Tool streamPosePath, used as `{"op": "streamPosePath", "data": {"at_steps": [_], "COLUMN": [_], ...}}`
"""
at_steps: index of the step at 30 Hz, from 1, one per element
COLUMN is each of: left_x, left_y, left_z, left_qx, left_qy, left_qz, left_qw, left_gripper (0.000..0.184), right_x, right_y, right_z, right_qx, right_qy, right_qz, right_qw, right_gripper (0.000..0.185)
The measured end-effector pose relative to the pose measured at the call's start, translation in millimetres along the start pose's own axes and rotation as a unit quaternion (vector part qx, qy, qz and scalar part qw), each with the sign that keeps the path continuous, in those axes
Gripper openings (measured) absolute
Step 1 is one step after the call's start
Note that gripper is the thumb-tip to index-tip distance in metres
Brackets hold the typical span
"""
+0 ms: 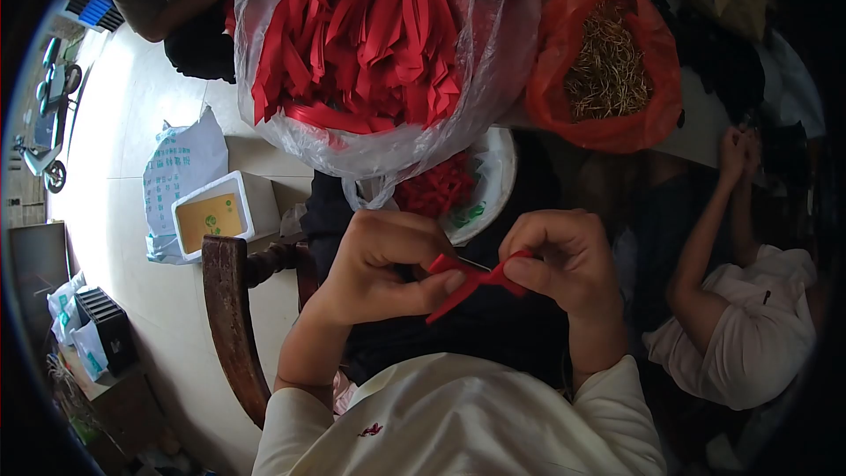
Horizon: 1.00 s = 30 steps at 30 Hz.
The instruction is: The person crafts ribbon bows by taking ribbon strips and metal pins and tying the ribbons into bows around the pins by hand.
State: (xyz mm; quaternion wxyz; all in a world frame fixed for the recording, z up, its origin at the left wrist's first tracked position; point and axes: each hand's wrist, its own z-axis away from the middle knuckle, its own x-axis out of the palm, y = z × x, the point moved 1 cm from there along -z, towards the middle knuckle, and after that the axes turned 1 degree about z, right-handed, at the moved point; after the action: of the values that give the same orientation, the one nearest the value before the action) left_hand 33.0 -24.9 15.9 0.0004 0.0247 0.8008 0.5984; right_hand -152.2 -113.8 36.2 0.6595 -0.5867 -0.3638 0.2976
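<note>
My left hand (392, 266) pinches one end of a red ribbon bow (477, 277) between thumb and fingers. At the other end, my right hand (564, 257) is closed on the bow's loop. A thin strand, perhaps a wire, shows at the bow's narrow middle. Just beyond my hands a white bucket (504, 178) holds red ribbon pieces (438, 187). Above it sits a clear plastic bag (504, 13) full of cut red ribbon strips (361, 44). To its right, an orange-red bag (551, 31) contains many gold-coloured wire ties (608, 70).
A wooden chair arm (227, 317) curves close to my left elbow. On the floor at left stand a white foam box (258, 203) and a printed bag (181, 163). A seated person (740, 326) is at right; another person's arm (196, 4) shows at upper left.
</note>
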Motion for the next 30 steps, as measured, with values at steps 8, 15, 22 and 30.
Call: {"op": "streamPosePath", "data": {"at_steps": [8,15,22,30], "left_x": [9,14,24,31], "left_y": [8,-5,-15,-8], "left_z": [-1,2,5,3], "left_qx": [-0.172,-0.164,-0.176,-0.148], "left_qy": [0.039,0.099,0.124,0.101], "left_qz": [-0.034,0.048,0.243,0.143], "left_qw": [0.984,0.98,0.946,0.973], "left_gripper": [0.011,0.015,0.012,0.013], "right_x": [-9,9,25,14], "right_y": [5,16,40,38], "right_z": [-8,-8,5,-4], "right_qx": [0.078,0.052,0.005,-0.184], "right_qy": [-0.014,-0.003,0.035,0.107], "right_qz": [-0.032,-0.017,-0.189,0.055], "right_qw": [0.996,0.998,0.981,0.976], "right_gripper": [0.014,0.016,0.018,0.015]}}
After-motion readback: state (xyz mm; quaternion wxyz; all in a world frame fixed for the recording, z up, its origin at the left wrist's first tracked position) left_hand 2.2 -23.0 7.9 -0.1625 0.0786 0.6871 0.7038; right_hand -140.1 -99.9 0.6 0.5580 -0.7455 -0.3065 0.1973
